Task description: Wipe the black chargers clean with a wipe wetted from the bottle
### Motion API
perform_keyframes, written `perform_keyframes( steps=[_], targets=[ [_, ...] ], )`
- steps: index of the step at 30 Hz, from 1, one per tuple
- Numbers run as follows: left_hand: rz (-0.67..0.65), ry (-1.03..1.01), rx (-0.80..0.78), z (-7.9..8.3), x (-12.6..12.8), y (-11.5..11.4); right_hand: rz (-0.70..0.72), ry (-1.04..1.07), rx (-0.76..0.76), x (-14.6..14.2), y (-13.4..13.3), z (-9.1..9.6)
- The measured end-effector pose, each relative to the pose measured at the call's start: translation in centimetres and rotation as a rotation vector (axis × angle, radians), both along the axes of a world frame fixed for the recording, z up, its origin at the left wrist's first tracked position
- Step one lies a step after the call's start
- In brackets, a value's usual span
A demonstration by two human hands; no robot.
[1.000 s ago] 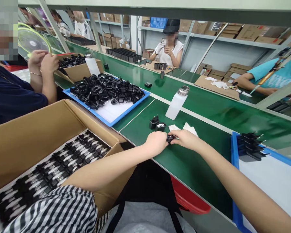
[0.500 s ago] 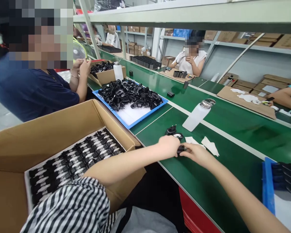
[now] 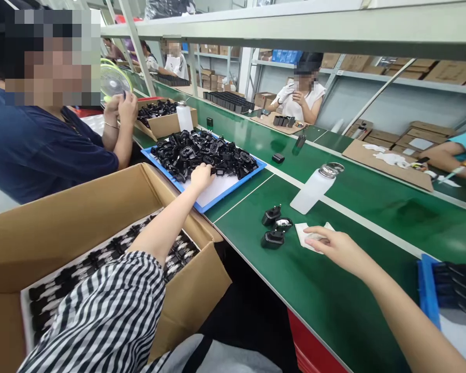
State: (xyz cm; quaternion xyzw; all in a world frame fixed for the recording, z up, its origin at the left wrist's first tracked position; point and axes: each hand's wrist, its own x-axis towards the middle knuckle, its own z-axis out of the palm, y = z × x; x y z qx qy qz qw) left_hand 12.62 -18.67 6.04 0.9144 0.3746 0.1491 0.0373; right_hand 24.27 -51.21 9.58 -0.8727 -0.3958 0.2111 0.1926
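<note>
My left hand [image 3: 202,178] is at the near edge of a heap of black plug housings [image 3: 192,150] in a blue-rimmed tray [image 3: 230,190]. Its fingers are curled onto a housing there, mostly hidden by the hand. Over a white cloth piece [image 3: 301,232] on the green bench, my right hand [image 3: 336,248] has thumb and forefinger apart, touching the cloth. Left of it stand two black plug adapters, one behind [image 3: 271,215] and one in front [image 3: 272,240]. Between them lies a black part with a shiny face [image 3: 283,224].
A white pump bottle [image 3: 312,190] stands behind the cloth. An open carton [image 3: 194,280] with rows of black parts is at my left. At the right edge is a blue tray [image 3: 427,285] of black parts. A co-worker [image 3: 50,140] sits at left; others work across the bench.
My left hand has moved from the bench to the heap in the tray. My right hand has let go of a black adapter, now standing on the bench, and is over the cloth.
</note>
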Motion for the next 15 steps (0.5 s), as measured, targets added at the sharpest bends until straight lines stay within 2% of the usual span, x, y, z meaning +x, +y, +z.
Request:
perform_keyframes(
  steps=[2,4,7,9,11,13,15],
  targets=[
    [-0.024,-0.064,0.030,0.3,0.1,-0.7,-0.075,0.047,0.078,0.0,0.0,0.2],
    [-0.142,-0.177,0.078,1.0,0.4,-2.3,-0.121,0.116,0.201,-0.3,0.6,0.2],
    [-0.492,-0.348,0.201,2.5,1.1,-6.6,-0.141,0.287,0.414,-1.1,2.3,0.3],
    [-0.719,-0.382,0.273,3.3,1.6,-9.9,-0.130,0.453,0.567,-1.6,3.6,0.3],
    [-0.886,-0.382,0.295,3.8,2.1,-12.8,-0.082,0.588,0.691,-1.8,4.6,0.4],
    [-0.997,-0.383,0.258,4.0,2.5,-14.6,-0.003,0.619,0.717,-1.7,5.1,0.5],
    [-1.038,-0.395,0.169,4.0,2.6,-15.2,0.056,0.587,0.643,-1.1,4.9,0.6]
  ],
)
